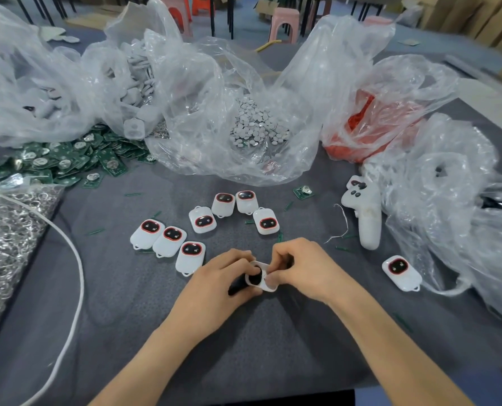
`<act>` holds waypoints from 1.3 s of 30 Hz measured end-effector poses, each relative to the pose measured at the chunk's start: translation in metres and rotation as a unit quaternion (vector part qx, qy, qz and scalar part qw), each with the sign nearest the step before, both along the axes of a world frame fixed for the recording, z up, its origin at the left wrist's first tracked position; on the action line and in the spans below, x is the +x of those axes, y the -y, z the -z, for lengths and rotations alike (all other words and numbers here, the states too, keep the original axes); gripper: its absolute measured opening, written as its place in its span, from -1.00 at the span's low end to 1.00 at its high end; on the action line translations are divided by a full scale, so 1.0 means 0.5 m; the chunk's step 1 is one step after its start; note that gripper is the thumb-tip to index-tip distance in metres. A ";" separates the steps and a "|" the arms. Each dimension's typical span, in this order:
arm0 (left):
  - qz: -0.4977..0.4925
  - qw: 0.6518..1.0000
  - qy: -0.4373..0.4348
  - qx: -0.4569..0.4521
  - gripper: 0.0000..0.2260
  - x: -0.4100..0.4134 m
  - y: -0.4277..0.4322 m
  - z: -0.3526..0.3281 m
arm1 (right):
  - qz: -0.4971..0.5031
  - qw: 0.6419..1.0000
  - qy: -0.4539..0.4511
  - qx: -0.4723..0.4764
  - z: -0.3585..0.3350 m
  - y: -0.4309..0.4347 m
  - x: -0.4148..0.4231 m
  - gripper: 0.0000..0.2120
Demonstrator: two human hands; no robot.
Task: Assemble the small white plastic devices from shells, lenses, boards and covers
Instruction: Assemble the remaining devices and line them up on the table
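- Grey cloth table (156, 317) in a workroom, pink stools (284, 24) and cardboard boxes behind.
- Crowded along the far side with crumpled clear bags: white discs (258, 124) in the middle one, red parts (366, 118) in the bag to its right, white shells (135, 74) in the rear left one.
- At left, a heap of green boards (59, 162) spilling onto the cloth; nearer, a bag of metal rings (6, 238) with a white cable (78, 259) running over it.
- Beyond the hands, seven finished devices (202, 222) in an arc; an eighth device (402, 272) apart at right.
- White controller (364, 212) lying against the right-hand bags, one stray board (303, 191) near it.
- Left hand (220, 279) curled round a white shell (263, 279) at front centre, something dark under the fingers, not identifiable.
- Right hand (302, 268) pinching that same shell with bent fingertips.
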State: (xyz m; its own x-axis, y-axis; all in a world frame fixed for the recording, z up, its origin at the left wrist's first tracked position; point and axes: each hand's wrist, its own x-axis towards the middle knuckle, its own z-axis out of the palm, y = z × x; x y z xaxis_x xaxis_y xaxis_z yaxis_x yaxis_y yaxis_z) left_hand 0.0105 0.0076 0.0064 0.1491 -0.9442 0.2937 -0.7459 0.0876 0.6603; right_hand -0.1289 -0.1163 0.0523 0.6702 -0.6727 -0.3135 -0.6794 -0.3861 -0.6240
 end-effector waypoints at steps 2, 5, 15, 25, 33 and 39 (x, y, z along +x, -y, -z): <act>-0.002 1.000 -0.006 -0.004 -0.80 -0.002 -0.002 -0.002 | -0.002 1.000 0.015 -0.008 0.005 -0.004 -0.006 -0.75; 0.006 1.000 -0.007 -0.017 -0.83 -0.003 -0.005 -0.006 | 0.033 0.996 0.088 -0.007 0.022 -0.024 -0.019 -0.74; -0.018 0.991 -0.037 -0.131 -0.84 -0.008 -0.015 -0.012 | 0.087 0.924 0.249 0.277 0.004 -0.025 -0.027 -0.72; -0.035 0.966 -0.256 0.018 -0.75 -0.011 -0.007 -0.031 | 0.078 0.917 0.286 0.265 -0.006 -0.036 -0.002 -0.73; -0.064 0.941 -0.330 0.040 -0.84 -0.026 0.010 -0.029 | 0.086 0.931 0.280 0.218 0.001 -0.029 0.001 -0.79; -0.060 0.952 -0.295 0.065 -0.83 -0.028 0.008 -0.036 | 0.055 0.971 0.192 0.129 -0.003 -0.026 0.003 -0.79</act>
